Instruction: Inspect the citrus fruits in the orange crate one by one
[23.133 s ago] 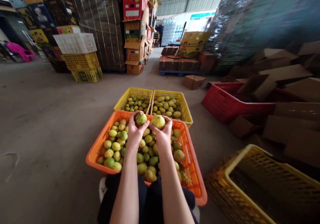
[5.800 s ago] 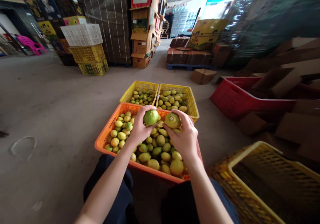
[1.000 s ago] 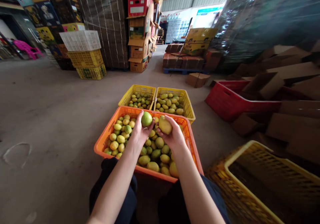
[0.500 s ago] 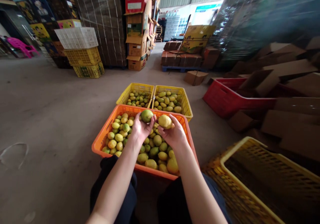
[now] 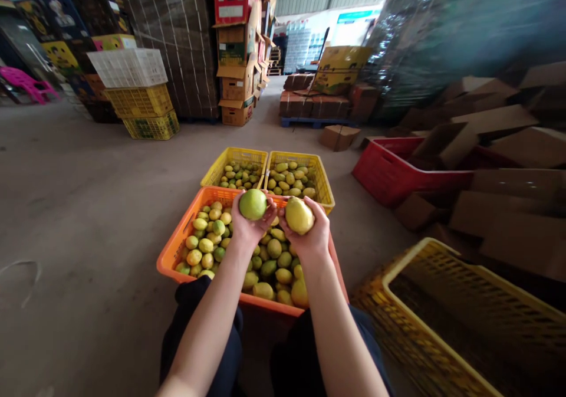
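Cupped in my left hand is a green lemon. My right hand holds a yellow lemon beside it, with a small gap between the two fruits. Both hands are over an orange crate filled with many yellow and green lemons. Just beyond it stand two yellow crates, the left one and the right one, both holding more lemons.
An empty-looking yellow crate stands at the lower right. Behind it are a red crate and loose cardboard. Stacked crates stand at the back left, and boxes at the back centre.
Both fruits have been turned in my hands and raised slightly towards the camera; the green one shows a lighter side. The view has shifted a little to the right.
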Available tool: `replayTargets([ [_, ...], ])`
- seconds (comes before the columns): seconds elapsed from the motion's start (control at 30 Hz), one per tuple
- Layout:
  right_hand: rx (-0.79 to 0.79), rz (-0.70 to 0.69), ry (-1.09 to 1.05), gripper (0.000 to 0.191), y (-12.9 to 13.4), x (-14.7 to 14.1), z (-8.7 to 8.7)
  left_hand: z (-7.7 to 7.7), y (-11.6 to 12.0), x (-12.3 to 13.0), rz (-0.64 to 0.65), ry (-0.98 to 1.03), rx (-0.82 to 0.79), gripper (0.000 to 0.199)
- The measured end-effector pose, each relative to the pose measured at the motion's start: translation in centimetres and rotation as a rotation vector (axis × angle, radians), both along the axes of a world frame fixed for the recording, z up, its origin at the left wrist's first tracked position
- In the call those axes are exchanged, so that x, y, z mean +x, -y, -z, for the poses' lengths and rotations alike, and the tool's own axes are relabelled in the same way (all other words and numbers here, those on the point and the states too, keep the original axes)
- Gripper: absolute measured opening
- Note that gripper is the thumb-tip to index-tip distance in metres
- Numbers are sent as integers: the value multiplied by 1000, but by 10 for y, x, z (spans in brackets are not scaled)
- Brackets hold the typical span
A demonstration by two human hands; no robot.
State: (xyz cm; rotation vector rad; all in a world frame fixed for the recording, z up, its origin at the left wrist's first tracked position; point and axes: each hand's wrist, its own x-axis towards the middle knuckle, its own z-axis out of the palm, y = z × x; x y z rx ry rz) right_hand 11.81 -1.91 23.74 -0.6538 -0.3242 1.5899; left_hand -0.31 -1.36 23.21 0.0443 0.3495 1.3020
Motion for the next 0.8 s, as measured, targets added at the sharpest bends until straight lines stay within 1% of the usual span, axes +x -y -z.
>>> replayTargets([
  [0.07,13,14,-52,17,-3,-4,1,-2,-2,2,-40,97,-14,27],
  [0.13,37,50,-118,16,-8,-11,5,-1,-4,6,-74,133,-39,23],
  [0.23,28,134,-250,10,-16,-24,13,3,-8,9,-160,112,-73,27],
  [0.37,21,136,-326,6,-21,-35,20,9,-8,5,-251,151,-14,33],
  [0.53,8,113,-332,5,-17,-39,20,9,-6,-5,-280,201,50,30],
  [0.67,23,91,-344,3,-17,-39,21,7,-5,-5,-287,212,18,30],
  [0.8,43,92,-387,6,-18,-39,25,7,-5,-1,-299,224,-8,34],
])
